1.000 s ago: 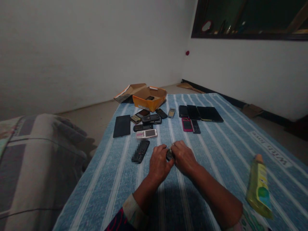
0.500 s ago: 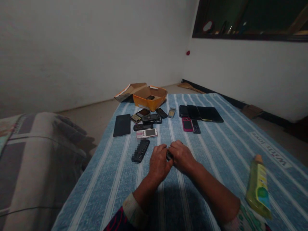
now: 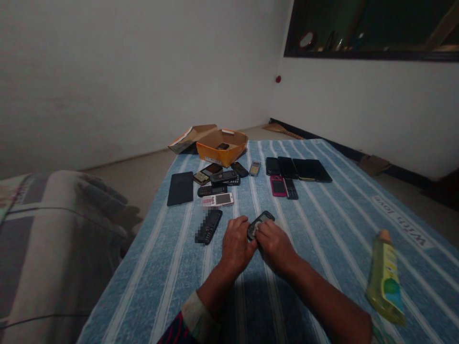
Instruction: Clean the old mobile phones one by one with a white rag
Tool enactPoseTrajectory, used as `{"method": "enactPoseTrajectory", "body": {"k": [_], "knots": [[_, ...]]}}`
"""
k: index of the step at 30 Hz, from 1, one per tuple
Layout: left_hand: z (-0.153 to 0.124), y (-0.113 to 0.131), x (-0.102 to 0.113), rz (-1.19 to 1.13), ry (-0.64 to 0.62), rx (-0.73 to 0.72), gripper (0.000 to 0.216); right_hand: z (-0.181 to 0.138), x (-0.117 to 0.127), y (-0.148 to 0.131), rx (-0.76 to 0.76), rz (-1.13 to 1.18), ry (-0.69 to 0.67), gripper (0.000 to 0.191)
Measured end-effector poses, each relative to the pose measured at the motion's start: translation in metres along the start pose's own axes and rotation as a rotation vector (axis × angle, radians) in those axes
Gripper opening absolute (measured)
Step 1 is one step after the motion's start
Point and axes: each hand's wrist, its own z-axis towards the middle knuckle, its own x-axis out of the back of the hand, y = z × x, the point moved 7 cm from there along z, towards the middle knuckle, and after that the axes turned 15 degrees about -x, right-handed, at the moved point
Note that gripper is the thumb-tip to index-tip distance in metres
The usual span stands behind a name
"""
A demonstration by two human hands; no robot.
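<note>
A dark mobile phone (image 3: pixel 264 217) with a greyish screen lies tilted between my hands, just above or on the striped cloth. My left hand (image 3: pixel 235 242) grips its near left end, fingers curled round the edge. Bent over the phone's lower part, my right hand (image 3: pixel 275 246) has its fingers pressed together on the keypad side. A small pale patch shows by those fingertips; whether it is a cloth or part of the phone, I cannot tell. To the left of my left hand lies a black keypad phone (image 3: pixel 212 225), partly pixelated.
A white-pink phone (image 3: pixel 218 199) and several dark phones lie beyond, before an open orange box (image 3: pixel 218 156). A black tablet (image 3: pixel 180 188) is at left. Right of centre are a pink phone (image 3: pixel 278 185) and several black devices. A yellow-green bottle (image 3: pixel 386 282) lies at right.
My right hand has slid down and towards me along the phone, uncovering its screen and upper end. My left hand keeps its hold in nearly the same place.
</note>
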Motion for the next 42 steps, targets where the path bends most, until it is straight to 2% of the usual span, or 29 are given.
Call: {"method": "enactPoseTrajectory", "body": {"k": [3,8,13,18,24,30,36,42], "knots": [[0.000,0.000,0.001,-0.004,-0.005,-0.003,0.025,0.002,-0.003,0.006,0.012,-0.025,0.009,0.020],[0.003,0.000,0.002,-0.015,-0.029,0.031,0.028,0.019,-0.006,0.033,-0.141,-0.126,0.029,0.020],[0.003,0.001,0.002,-0.017,-0.049,0.038,0.030,0.022,-0.010,0.027,-0.096,-0.133,-0.028,0.017],[0.003,0.000,0.002,-0.022,-0.060,0.044,0.030,0.025,-0.005,0.044,-0.206,-0.177,-0.011,0.021],[0.002,0.000,0.001,0.000,-0.024,0.010,0.028,-0.002,-0.001,0.017,-0.066,-0.081,-0.054,0.014],[0.003,0.003,0.003,0.007,-0.044,0.005,0.026,-0.016,0.017,0.017,-0.117,-0.006,0.047,0.023],[-0.002,0.008,0.001,0.087,-0.030,-0.017,0.021,-0.014,0.011,0.007,-0.123,0.035,0.070,0.021],[-0.009,0.020,-0.004,0.086,-0.122,0.010,0.028,-0.016,0.011,0.014,-0.152,0.038,0.055,0.021]]}}
